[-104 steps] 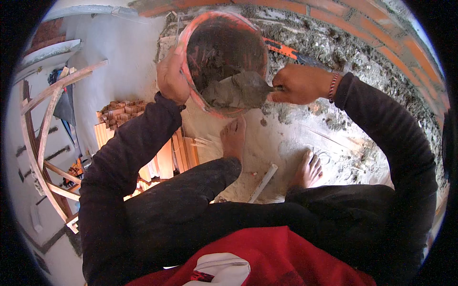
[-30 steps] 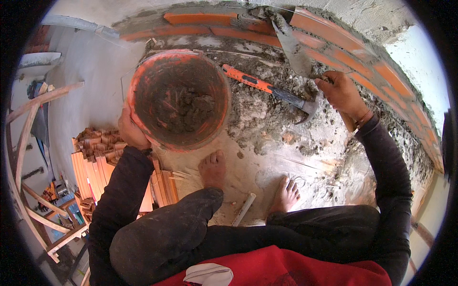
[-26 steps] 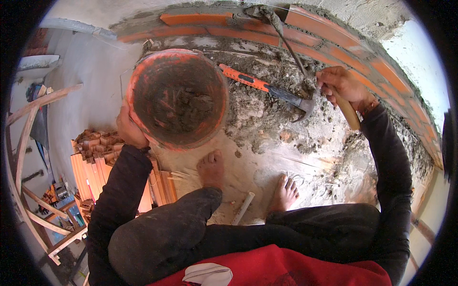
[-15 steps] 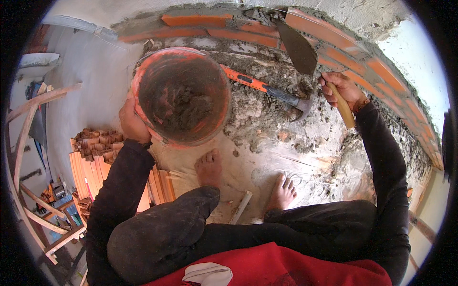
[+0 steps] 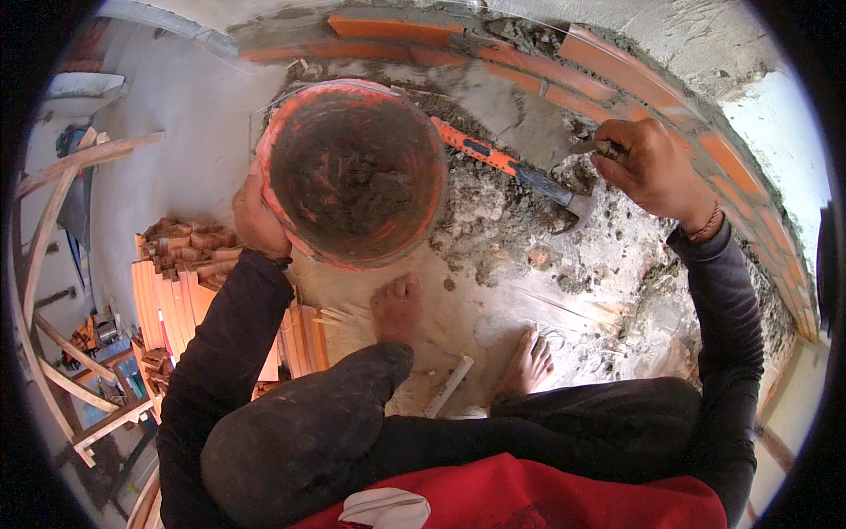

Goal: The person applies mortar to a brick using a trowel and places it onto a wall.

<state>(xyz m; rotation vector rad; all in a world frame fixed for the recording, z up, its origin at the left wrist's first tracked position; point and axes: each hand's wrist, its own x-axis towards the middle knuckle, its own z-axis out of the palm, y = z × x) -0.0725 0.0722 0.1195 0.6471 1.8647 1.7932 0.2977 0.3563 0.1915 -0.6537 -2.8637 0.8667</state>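
Observation:
My left hand (image 5: 258, 214) grips the left side of an orange bucket (image 5: 440, 189), tilted so that its mouth faces up toward me. Wet grey mortar (image 5: 357, 181) lies inside and coats its walls. My right hand (image 5: 654, 167) is closed around the handle of a trowel (image 5: 539, 123), whose grey blade is smeared by motion and points left, in front of the brick courses. Beneath the trowel, a claw hammer (image 5: 520, 172) with an orange and black handle rests on the rubble, its handle end beside the bucket.
A low wall of orange bricks (image 5: 564, 66) curves along the far and right sides, with a string (image 5: 520, 19) stretched above it. Stacked bricks (image 5: 189, 282) stand at left, near wooden poles (image 5: 53, 220). My bare feet (image 5: 529, 361) are on the dusty floor beside a short pale stick (image 5: 449, 385).
My right hand has turned over, and the trowel blade has swung from hanging by the wall to pointing left, lower down. My left hand keeps hold of the bucket. The view has shifted slightly.

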